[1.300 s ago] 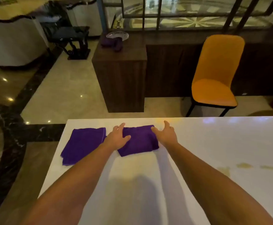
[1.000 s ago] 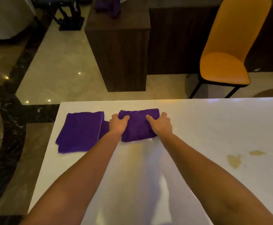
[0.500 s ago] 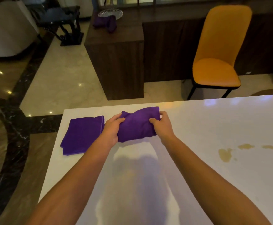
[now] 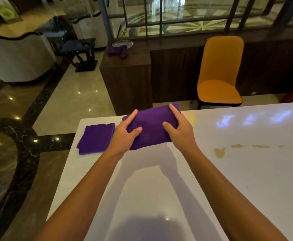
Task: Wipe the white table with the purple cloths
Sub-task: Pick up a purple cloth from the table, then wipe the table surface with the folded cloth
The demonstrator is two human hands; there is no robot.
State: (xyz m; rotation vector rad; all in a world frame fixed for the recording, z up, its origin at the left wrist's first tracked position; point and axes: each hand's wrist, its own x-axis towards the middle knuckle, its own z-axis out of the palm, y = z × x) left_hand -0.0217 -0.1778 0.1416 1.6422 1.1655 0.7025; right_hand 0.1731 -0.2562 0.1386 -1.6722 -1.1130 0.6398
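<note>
A folded purple cloth [image 4: 151, 126] is held above the far left part of the white table [image 4: 168, 188]. My left hand [image 4: 124, 136] grips its left end and my right hand [image 4: 181, 131] grips its right end, thumbs on top. A second folded purple cloth [image 4: 95, 139] lies flat on the table near the left corner, just left of my left hand. Yellowish-brown stains [image 4: 219, 152] mark the table surface to the right of my right arm.
An orange chair [image 4: 219, 73] stands beyond the table's far edge on the right. A dark wooden cabinet [image 4: 126, 79] sits straight ahead, with a glass dish [image 4: 122, 43] and another purple cloth [image 4: 118, 51] on top. Glossy marble floor lies to the left.
Both hands closed on the right-hand cloth and lifted it off the table. The other cloth stayed where it lay.
</note>
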